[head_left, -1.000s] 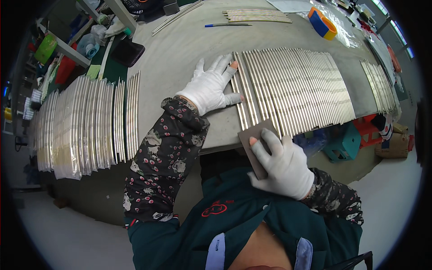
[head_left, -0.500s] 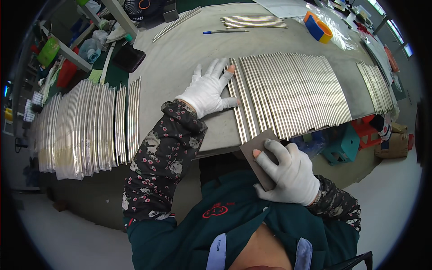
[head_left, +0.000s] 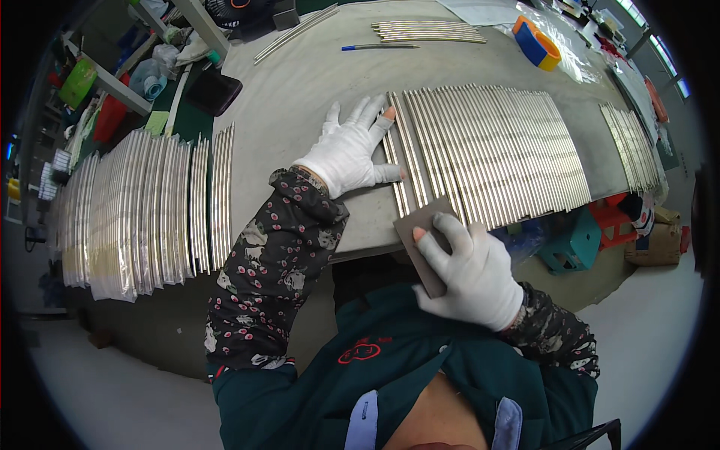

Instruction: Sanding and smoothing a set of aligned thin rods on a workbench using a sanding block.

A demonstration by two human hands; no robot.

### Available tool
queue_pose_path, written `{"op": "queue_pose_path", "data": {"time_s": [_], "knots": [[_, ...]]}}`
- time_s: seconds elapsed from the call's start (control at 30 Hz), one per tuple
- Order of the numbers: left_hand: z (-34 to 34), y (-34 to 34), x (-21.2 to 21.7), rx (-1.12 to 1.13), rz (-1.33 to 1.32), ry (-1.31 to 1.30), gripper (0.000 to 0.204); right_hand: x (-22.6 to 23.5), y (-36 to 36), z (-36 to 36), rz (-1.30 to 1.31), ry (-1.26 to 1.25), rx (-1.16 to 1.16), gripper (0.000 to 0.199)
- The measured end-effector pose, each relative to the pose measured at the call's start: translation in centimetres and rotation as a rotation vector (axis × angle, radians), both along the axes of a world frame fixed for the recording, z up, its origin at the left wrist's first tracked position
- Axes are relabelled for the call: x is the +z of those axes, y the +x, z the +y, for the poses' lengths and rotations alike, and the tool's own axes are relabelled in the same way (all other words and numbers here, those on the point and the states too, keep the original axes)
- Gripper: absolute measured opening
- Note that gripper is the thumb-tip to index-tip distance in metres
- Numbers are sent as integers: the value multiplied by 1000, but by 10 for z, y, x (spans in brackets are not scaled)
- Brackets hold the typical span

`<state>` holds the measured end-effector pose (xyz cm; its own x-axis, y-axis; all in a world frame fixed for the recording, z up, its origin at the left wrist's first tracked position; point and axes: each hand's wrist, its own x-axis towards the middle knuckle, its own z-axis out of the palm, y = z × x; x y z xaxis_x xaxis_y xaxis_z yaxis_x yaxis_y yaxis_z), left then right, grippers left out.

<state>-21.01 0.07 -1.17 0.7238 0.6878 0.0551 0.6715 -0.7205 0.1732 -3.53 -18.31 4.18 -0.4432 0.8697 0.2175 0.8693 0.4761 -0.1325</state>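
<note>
A row of silvery metal rods (head_left: 502,154) lies side by side on the grey table, with a couple of rods set slightly apart at its left end. My left hand (head_left: 346,154), in a white glove with bare thumb and index fingertips, rests with fingers spread, thumb and index finger against the leftmost rod (head_left: 391,150). In my gloved right hand (head_left: 480,277) is a flat, rectangular grey-brown pad (head_left: 409,222), held at the near table edge. The pad's upper edge overlaps the near ends of the leftmost rods; whether it touches them I cannot tell.
Plastic-wrapped rods (head_left: 135,214) are stacked at the left, and a smaller bundle (head_left: 630,150) lies far right. Toward the back are several loose rods (head_left: 427,31), a blue pen (head_left: 381,47), a blue-and-orange tape ring (head_left: 536,45) and a dark case (head_left: 214,91). A teal stool (head_left: 571,240) stands below.
My right hand has moved a little up and left, bringing the pad over the near rod ends. My left hand stays against the leftmost rod; the view has shifted slightly.
</note>
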Motion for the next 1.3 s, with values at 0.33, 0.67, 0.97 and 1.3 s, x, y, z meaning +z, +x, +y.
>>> {"op": "queue_pose_path", "data": {"time_s": [0.33,0.67,0.97,1.3], "knots": [[-2,0,3,15,33,3,99,3,-5,17,-30,-4,-3,68],[0,-1,5,15,47,-22,100,-6,-7,27,42,101,-4,63],[2,2,4,16,85,-29,104,10,48,-28,157,103,-37,73],[-2,33,7,-18,38,21,91,-4,101,-49,185,383,-384,76]]}}
